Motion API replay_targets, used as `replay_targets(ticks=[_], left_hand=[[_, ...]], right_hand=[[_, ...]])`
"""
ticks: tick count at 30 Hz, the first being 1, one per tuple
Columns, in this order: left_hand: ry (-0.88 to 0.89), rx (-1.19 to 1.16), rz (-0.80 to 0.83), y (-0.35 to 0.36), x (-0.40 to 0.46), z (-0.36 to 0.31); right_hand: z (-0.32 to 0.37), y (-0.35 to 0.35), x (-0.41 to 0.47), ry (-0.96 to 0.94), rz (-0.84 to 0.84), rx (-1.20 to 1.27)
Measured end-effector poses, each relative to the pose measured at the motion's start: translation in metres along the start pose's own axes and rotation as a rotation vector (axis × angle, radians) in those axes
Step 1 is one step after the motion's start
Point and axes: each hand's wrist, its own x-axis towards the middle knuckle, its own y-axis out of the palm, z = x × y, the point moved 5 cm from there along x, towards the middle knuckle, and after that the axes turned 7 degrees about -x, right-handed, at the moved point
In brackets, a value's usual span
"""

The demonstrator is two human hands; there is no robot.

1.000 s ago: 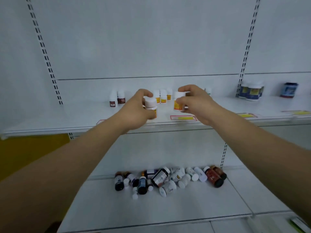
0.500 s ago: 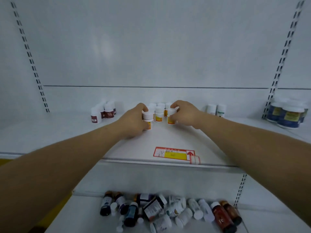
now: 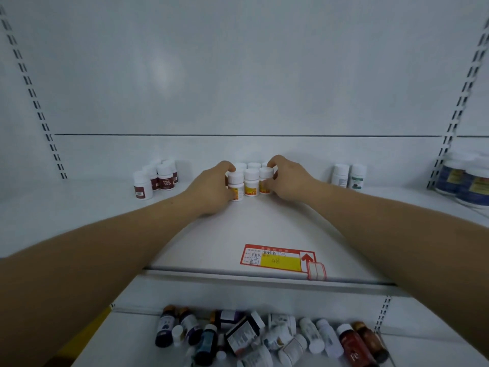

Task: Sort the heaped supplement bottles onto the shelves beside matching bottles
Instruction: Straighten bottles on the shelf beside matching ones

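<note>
Fingers of each hand, left (image 3: 211,190) and right (image 3: 289,181), seemingly clasp a yellow-labelled bottle (image 3: 236,185) upright on the shelf (image 3: 79,215).

We see smooth white plastic bottles (image 3: 251,181) with glossy yellow labels on a matt white painted metal shelf (image 3: 79,215), its paper price tag (image 3: 277,258) red and yellow.

Rear row of yellow-label bottles (image 3: 253,165) mostly hidden behind front row, left hand (image 3: 210,190) covering part of leftmost bottle (image 3: 236,186), blue-label jars (image 3: 469,182) cut by right edge, price tag (image 3: 277,258) writing illegible, heap bottles (image 3: 254,337) cropped at bottom edge
</note>
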Motion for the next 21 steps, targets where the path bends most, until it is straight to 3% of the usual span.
replay_targets(ticks=[10,15,21], left_hand=[[-0.075,0.043,0.095,-0.027,-0.045,-0.009],[-0.015,0.109,0.133,-0.053,-0.114,-0.017],[0.080,0.166,0.183,-0.084,-0.218,0.002]], right_hand=[[0.035,-0.032,-0.030,-0.069,0.023,-0.180],[0.081,-0.030,-0.081,-0.119,0.030,-0.305],[0.145,-0.003,-0.153,-0.143,0.041,-0.286]])
